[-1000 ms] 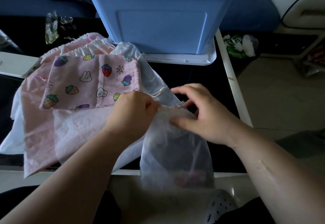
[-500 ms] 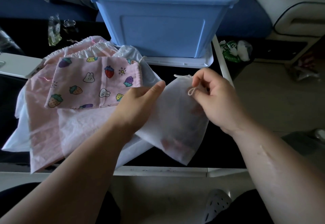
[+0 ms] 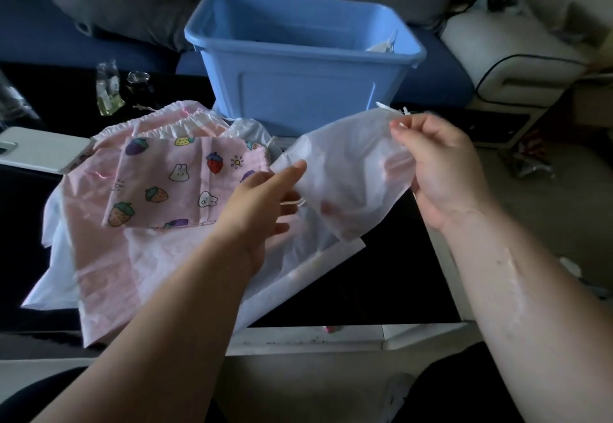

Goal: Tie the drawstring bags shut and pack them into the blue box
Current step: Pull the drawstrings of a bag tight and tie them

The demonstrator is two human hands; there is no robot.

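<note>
A translucent white drawstring bag (image 3: pixel 345 170) hangs in the air in front of the blue box (image 3: pixel 298 91). My right hand (image 3: pixel 438 170) grips its gathered top edge, where the drawstring sticks out. My left hand (image 3: pixel 265 200) holds the bag's lower left corner between thumb and straight fingers. A pink bag printed with strawberries and rabbits (image 3: pixel 185 183) lies on a pile of pink and white bags (image 3: pixel 109 256) at the left. The blue box stands open behind; something white (image 3: pixel 381 45) shows at its inner right side.
A black tabletop with a white front edge (image 3: pixel 331 336) holds the pile. A white phone (image 3: pixel 36 150) and small clear packets (image 3: pixel 107 91) lie at the far left. A blue sofa and a grey cushion (image 3: pixel 126 1) sit behind the box. Floor lies to the right.
The white bag has been lifted from the table edge up and right, toward the box. My right hand moved to its top edge, and the camera tilted upward.
</note>
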